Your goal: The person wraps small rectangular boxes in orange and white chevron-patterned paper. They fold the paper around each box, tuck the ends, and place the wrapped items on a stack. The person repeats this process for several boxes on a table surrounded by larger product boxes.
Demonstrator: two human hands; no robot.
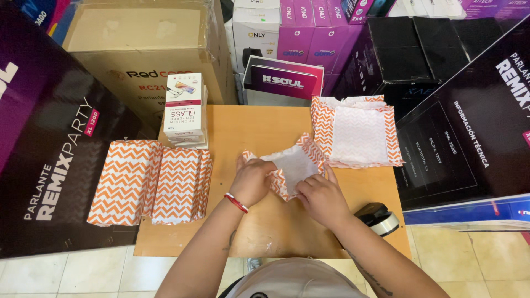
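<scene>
On a small wooden table lies a sheet of orange-and-white zigzag paper, white side up, partly folded. My left hand presses on its left edge, with a red band at the wrist. At the sheet's lower right corner my right hand pinches a fold. Both hands hold this same sheet. A stack of flat zigzag sheets lies just beyond my right hand at the table's right back.
Two rows of folded zigzag packets lie on the table's left. A stack of small white boxes stands behind them. A tape dispenser sits at the right front corner. Large cartons and dark speaker boxes crowd all sides.
</scene>
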